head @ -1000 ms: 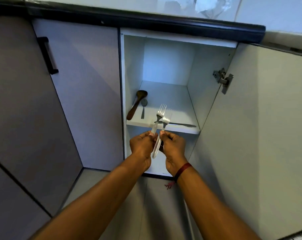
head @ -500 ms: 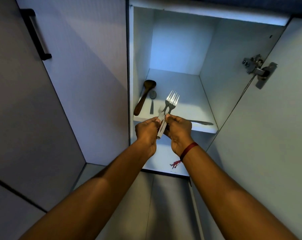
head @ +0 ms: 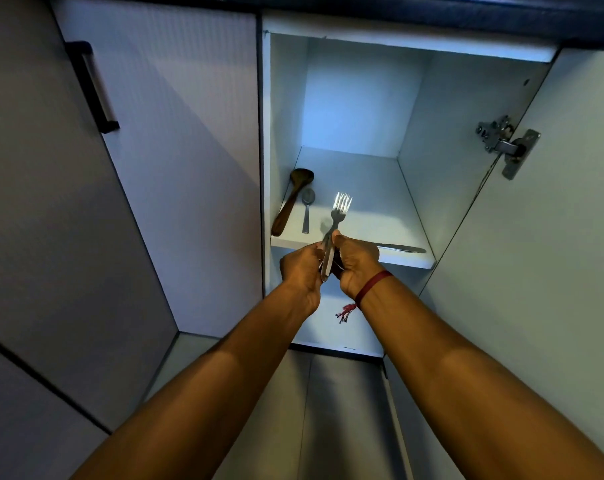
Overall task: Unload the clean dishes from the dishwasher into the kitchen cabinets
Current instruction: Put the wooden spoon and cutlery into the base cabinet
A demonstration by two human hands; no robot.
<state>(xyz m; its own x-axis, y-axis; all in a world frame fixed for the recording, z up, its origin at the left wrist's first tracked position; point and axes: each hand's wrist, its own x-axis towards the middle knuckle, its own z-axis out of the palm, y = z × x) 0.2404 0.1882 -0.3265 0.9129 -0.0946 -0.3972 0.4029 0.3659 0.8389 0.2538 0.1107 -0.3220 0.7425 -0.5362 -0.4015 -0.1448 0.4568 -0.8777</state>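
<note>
1. Head view: both hands meet in front of the open cabinet (head: 435,133), just ahead of the front edge of its shelf (head: 366,181).
2. Left hand (head: 302,268): fingers curl around the lower part of the forks (head: 335,223), gripping the handles from the left side.
3. Right hand (head: 357,263): thumb and fingers pinch the same handles from the right side. The two hands touch or nearly touch around the metal.
4. Forks, position: held in the air over the shelf front and not resting on it. They lie one against the other, so the tines read almost as a single set.
5. Forks, orientation: the long axis runs near vertical in the picture, leaning slightly right. Tines point up and away, toward the cabinet's back wall; handle ends point down toward the person and show below the fingers.
6. Shelf contents, left side: a wooden spoon (head: 291,202) leans along the left wall with its bowl to the rear. A small metal spoon (head: 307,209) lies just beside it, bowl also to the rear.
7. Shelf contents, front edge: a metal utensil (head: 402,249) lies crosswise, its left part hidden behind the right hand.
8. Right wrist: a red thread band (head: 373,284) with a loose tassel.
9. Cabinet door (head: 553,237): swung open at right, metal hinge (head: 504,143) exposed. The neighbouring door (head: 176,133) at left is shut and carries a black handle (head: 94,88).
</note>
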